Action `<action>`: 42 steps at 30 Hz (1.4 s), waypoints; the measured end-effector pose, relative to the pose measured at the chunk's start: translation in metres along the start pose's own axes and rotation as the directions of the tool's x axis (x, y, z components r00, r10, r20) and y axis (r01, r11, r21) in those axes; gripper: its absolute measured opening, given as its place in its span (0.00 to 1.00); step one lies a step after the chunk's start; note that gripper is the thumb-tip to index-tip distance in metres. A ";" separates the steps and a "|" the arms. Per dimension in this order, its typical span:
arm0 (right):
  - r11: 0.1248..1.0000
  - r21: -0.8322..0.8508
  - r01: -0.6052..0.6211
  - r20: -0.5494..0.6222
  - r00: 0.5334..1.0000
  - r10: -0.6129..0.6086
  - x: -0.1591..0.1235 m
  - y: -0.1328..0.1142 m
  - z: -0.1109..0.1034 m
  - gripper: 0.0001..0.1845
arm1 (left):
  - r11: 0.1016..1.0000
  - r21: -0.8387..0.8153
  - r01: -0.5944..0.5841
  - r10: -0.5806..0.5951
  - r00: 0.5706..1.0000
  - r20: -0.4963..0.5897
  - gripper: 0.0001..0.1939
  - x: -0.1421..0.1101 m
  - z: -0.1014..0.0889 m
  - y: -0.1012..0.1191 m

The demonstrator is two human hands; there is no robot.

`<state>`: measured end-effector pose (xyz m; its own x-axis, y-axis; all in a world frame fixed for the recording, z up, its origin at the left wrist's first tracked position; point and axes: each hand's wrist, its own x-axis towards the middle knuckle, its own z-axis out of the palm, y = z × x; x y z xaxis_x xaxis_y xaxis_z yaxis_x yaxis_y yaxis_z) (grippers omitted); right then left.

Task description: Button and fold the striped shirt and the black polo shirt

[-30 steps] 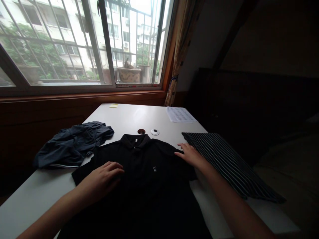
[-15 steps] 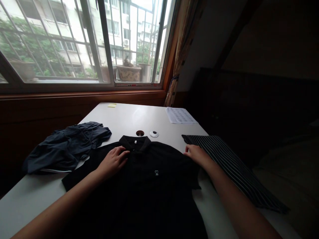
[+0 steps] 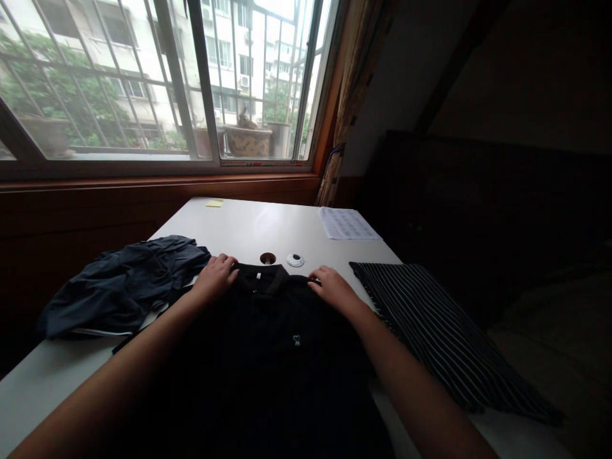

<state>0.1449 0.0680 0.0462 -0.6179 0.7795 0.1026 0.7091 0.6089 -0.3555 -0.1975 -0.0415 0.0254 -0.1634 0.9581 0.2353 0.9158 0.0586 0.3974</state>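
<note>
A black polo shirt (image 3: 268, 363) lies spread on the white table, its collar at the far side and a small pale emblem on the chest. My left hand (image 3: 216, 275) is at the shoulder left of the collar, fingers curled over the cloth. At the other shoulder, my right hand (image 3: 332, 287) pinches the fabric between thumb and fingers. The shirt's lower part fades into shadow, and my forearms cover parts of its sleeves.
Crumpled dark blue clothing (image 3: 129, 284) lies at the left, close to my left hand. A striped dark cloth (image 3: 444, 325) is along the right edge. Farther back are papers (image 3: 349, 223), a yellow note (image 3: 215, 203), a round table hole (image 3: 268, 259) and its white cover (image 3: 295, 260).
My left hand has moved up from the shirt front to the shoulder. My right hand has come inward from the sleeve side to the other shoulder, and both now grip the cloth.
</note>
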 end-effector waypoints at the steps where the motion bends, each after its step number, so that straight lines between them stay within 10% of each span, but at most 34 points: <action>1: 0.999 0.039 0.006 0.017 1.000 -0.006 0.012 -0.005 0.007 0.12 | 1.000 -0.020 0.022 -0.021 1.000 0.019 0.15 0.009 0.002 -0.003; 11: 0.980 0.194 -0.034 0.210 0.978 -0.008 0.082 -0.016 0.038 0.16 | 0.938 -0.314 0.150 -0.112 0.984 0.137 0.16 0.041 0.014 -0.030; 21: 0.997 0.071 0.032 -0.026 0.999 -0.030 0.072 -0.005 0.057 0.14 | 0.952 -0.299 -0.067 0.014 0.984 -0.176 0.05 0.027 0.038 -0.026; 42: 0.970 -0.237 -0.054 -0.042 0.998 0.046 0.069 -0.007 0.055 0.27 | 0.950 -0.273 -0.148 0.092 0.974 -0.207 0.09 0.027 0.041 -0.031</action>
<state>0.0790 0.1093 0.0041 -0.5701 0.8120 0.1251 0.8019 0.5831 -0.1306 -0.2154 -0.0058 -0.0173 -0.1506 0.8804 0.4497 0.7943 -0.1630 0.5853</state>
